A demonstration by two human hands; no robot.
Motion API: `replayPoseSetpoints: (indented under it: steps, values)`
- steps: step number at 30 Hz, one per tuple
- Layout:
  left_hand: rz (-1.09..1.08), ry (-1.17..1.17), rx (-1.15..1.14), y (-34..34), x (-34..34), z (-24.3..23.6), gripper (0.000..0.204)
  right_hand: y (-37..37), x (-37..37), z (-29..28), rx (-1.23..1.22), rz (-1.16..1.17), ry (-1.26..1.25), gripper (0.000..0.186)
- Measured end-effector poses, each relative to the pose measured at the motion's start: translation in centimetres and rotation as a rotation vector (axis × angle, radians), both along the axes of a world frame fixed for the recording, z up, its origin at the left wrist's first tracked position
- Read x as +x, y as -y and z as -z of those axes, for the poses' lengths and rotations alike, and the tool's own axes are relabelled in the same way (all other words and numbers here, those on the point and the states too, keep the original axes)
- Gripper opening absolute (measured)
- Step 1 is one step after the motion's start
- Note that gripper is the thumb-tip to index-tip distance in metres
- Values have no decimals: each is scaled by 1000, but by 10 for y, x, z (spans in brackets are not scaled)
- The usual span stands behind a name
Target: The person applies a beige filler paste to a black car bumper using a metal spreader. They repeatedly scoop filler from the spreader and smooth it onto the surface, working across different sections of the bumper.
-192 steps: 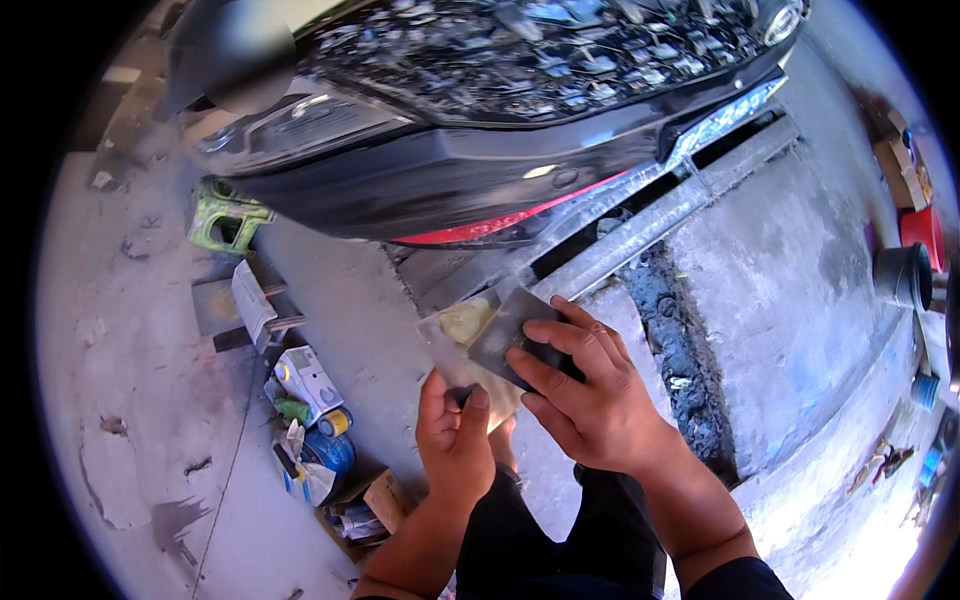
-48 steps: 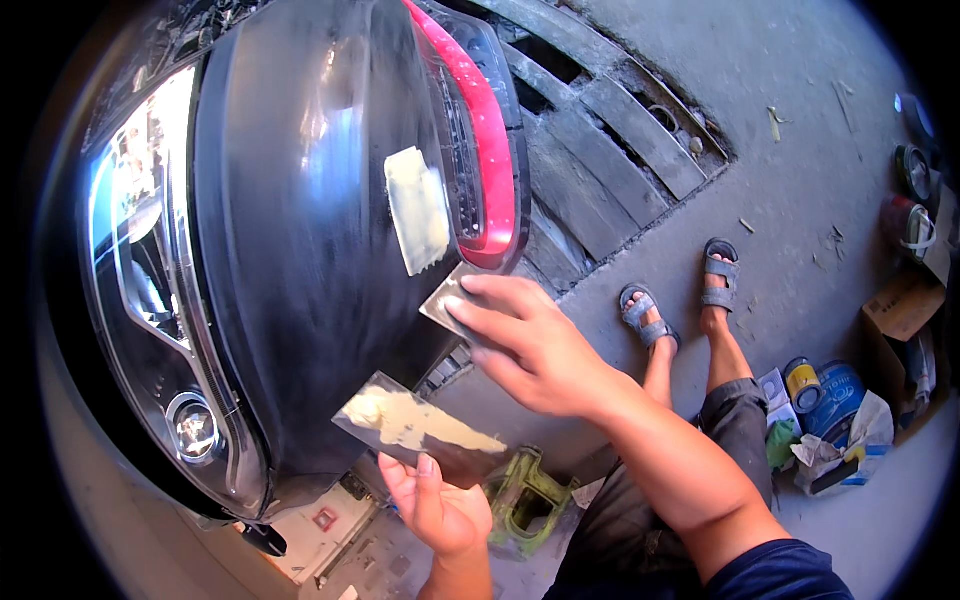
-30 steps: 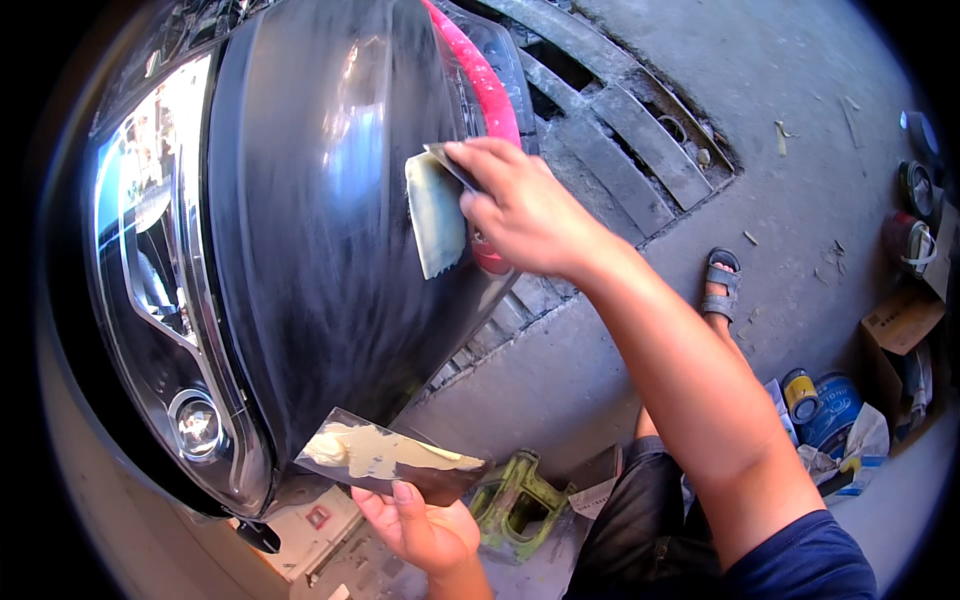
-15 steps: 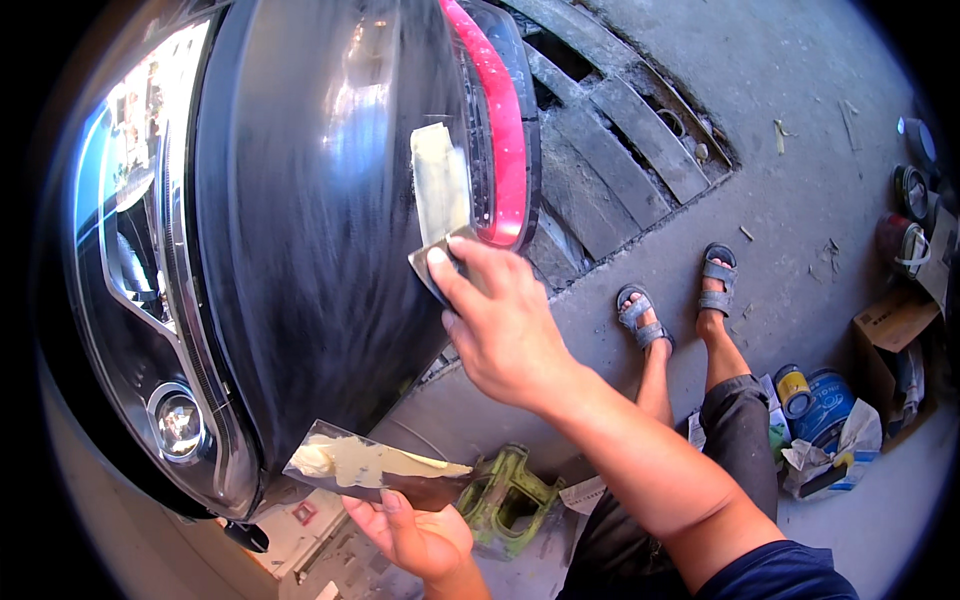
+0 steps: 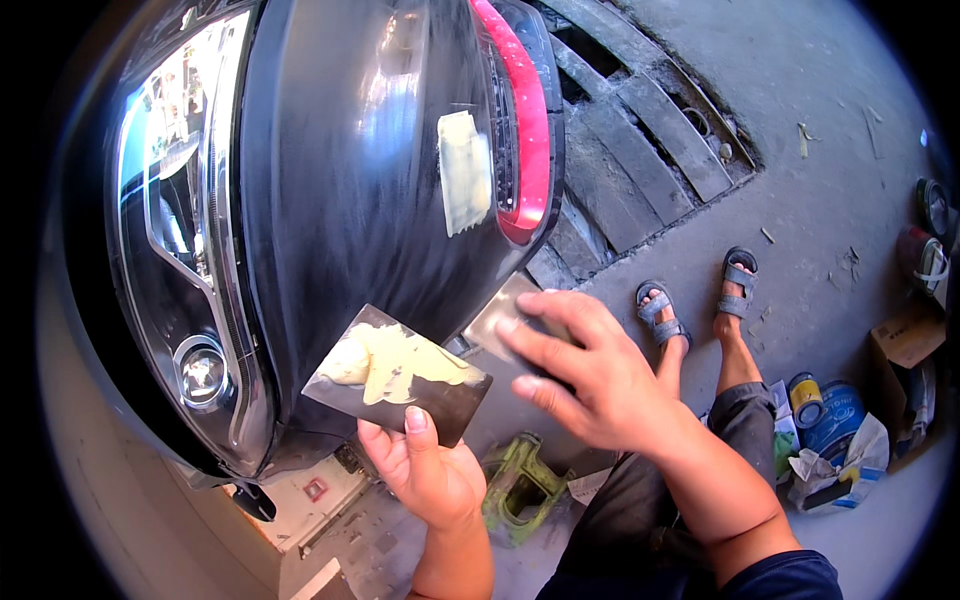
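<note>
My left hand (image 5: 432, 470) grips the lower edge of a dark, flat putty board (image 5: 455, 405), thumb on top. Pale yellow body filler (image 5: 400, 362) lies thickly spread over the board's upper face. Just right of the board, my right hand (image 5: 585, 365) pinches a thin metal putty spreader (image 5: 505, 315) between thumb and fingers, its blade tilted toward the board. Ahead is a dark, sanded car bumper (image 5: 340, 230) bearing a roughly rectangular filler patch (image 5: 465, 180). A red reflector strip (image 5: 530, 130) curves down beside that patch.
Left of the bumper sits a headlight (image 5: 205, 372). A green plastic stool (image 5: 525, 490) stands below my hands. Slatted grating with gaps (image 5: 640, 140) covers a floor pit. Sandalled feet (image 5: 665, 312) are at right, near paint cans (image 5: 835, 415) and a cardboard box (image 5: 908, 342).
My right hand has drawn the spreader off the bumper, down and right toward the board. My left hand has raised the board and moved it right. The whole filler patch now shows.
</note>
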State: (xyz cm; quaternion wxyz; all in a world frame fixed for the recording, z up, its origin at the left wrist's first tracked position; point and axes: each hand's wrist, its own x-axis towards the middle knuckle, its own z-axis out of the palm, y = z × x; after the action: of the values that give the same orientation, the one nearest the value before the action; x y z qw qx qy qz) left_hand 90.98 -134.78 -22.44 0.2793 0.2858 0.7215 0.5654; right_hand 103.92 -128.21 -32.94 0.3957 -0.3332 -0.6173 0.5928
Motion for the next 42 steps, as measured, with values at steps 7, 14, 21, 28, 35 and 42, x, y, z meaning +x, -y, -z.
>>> replayPoseSetpoints:
  steps: [7,14,21,28,35,42]
  values:
    - [5,-71,-18,-2,0,3,45,9,1,-4,154,-134,144,48]
    - [21,-92,-36,9,-2,-5,47,-73,-24,68,-64,103,68,40]
    - [-12,-52,-106,23,6,6,50,-138,-52,79,-53,50,164,39]
    - [-15,-1,-120,16,8,12,48,-120,-64,81,-1,100,178,38]
    - [7,-38,-105,7,7,10,49,-148,-53,77,14,69,234,37]
    - [8,-38,-133,1,6,12,51,-123,-57,95,55,83,162,37]
